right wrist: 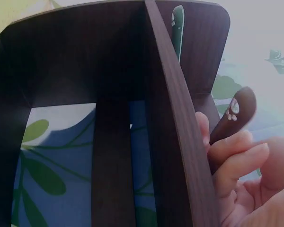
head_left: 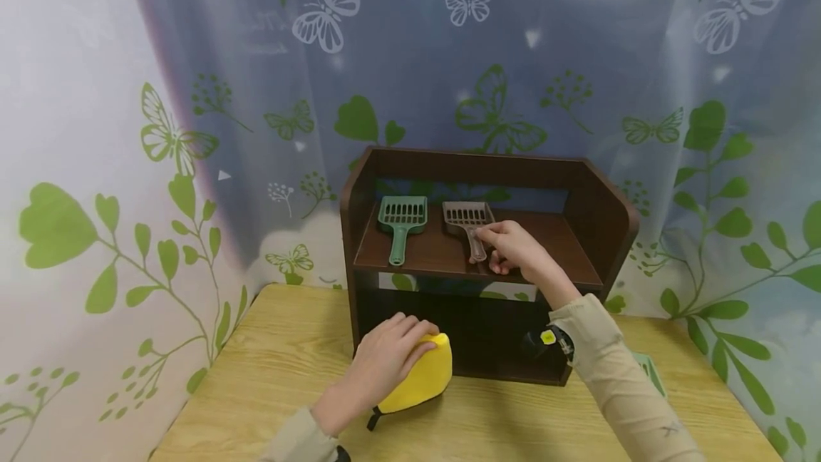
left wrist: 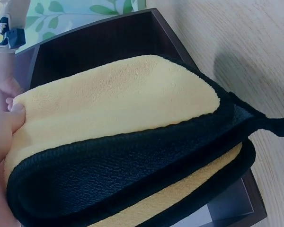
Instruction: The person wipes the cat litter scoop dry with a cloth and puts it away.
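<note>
My left hand (head_left: 394, 355) grips a folded yellow cloth (head_left: 428, 373) in front of the shelf's lower level. In the left wrist view the cloth (left wrist: 118, 101) shows a black reverse side, black edging and a black loop at one corner. On the upper board, my right hand (head_left: 516, 248) pinches the handle of a brown slotted litter scoop (head_left: 475, 242). The right wrist view shows that handle's end (right wrist: 246, 109), marked with a paw print, above the fingers. A green litter scoop (head_left: 398, 239) lies to its left, handle toward me.
The dark brown two-level shelf (head_left: 532, 227) stands on a light wooden table (head_left: 288, 348). Behind my right forearm, another green thing (head_left: 651, 371) is partly hidden on the table. A patterned curtain (head_left: 410, 55) with leaves and butterflies hangs behind.
</note>
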The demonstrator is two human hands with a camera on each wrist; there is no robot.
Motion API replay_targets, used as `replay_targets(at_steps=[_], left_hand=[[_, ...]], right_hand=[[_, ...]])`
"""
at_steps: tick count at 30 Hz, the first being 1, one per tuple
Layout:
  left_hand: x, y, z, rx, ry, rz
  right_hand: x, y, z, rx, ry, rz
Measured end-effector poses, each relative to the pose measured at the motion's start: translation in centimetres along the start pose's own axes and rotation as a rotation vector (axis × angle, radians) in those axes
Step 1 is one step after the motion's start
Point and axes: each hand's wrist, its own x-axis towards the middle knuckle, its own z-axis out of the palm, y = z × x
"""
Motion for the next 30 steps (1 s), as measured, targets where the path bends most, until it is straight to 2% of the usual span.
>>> replay_targets(at_steps=[5,11,16,19,22,26,30], left_hand=[[0.1,0.2,0.2,0.034,0.027,0.037],[0.1,0.2,0.5,0.101,0.029,0.055],[0.1,0.2,0.8,0.125,0.031,0.065],[0.2,0.3,1.0,0.125,0.033,0.065],[0.1,0.4,1.2,0.118,0.031,0.06],[0.0,0.6,1.5,0.1,0.03,0.055],[-0.1,0.6,1.8,0.087,0.032,0.056]], right_hand=[[-0.2,0.3,-0.3,-0.065,0.001,-0.035],[-1.7,1.2,-0.7,-0.076,0.109,-0.087],[-4.4,2.4,-0.8,-0.074,0.214,-0.221],[-6.3,3.5,-0.9,-0.064,0.243,-0.318],[-8.1,4.9,-1.2,-0.033,0.274,-0.38],[-10.4,7.2,-1.7,0.025,0.34,-0.415],[-12.5,9.4,-2.4,0.046,0.41,-0.387]])
